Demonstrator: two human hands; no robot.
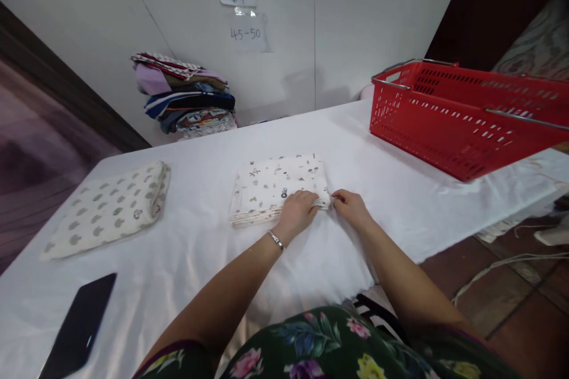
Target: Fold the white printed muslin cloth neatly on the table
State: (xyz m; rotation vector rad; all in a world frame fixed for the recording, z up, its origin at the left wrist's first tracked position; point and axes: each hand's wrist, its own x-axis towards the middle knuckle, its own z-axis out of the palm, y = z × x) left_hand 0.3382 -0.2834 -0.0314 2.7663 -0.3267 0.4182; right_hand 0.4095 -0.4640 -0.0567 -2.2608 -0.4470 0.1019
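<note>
A white cloth (271,183) with small grey and dark prints lies folded into a layered rectangle on the table. My left hand (299,211), with a silver bracelet at the wrist, grips its front edge near the right corner, fingers on top and thumb by the layers. At that same corner, my right hand (350,207) has its fingertips pinched on the cloth's right edge. Off to the left rests a second folded cloth (111,207), cream with rows of grey prints and a rounded fold at its right end.
A red plastic basket (444,124) with metal handles stands at the table's right. Several folded fabrics form a stack (189,98) against the back wall. A black phone or tablet (82,325) lies front left on the white-covered table (200,266). Two paper signs (249,32) hang above.
</note>
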